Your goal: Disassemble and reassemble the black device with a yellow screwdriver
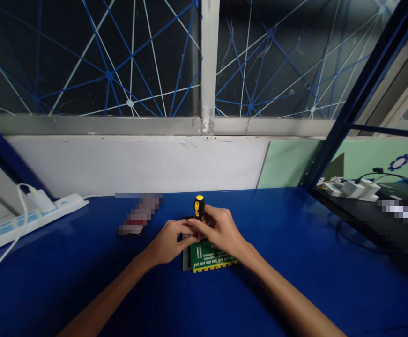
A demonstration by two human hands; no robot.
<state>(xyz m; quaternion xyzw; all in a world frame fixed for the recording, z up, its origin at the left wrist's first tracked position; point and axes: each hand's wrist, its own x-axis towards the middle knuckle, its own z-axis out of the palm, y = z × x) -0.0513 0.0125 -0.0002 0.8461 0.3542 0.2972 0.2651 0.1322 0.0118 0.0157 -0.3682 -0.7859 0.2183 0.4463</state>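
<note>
A green circuit board with a yellow toothed strip along its near edge lies on the blue table in front of me. Over its far part stands a screwdriver with a black and yellow handle, upright, its shaft hidden by my fingers. My right hand is closed around the lower part of the screwdriver. From the left, my left hand reaches to the same spot with its fingers pinched together near the screwdriver's lower end. What those left fingertips hold, if anything, is covered. A grey edge shows along the board's left side.
A phone-like flat object, blurred out, lies left of my hands. At the far left is a white power strip with a plugged-in charger and cable. Plugs and cables sit on a black surface at the right. Blue posts stand on both sides.
</note>
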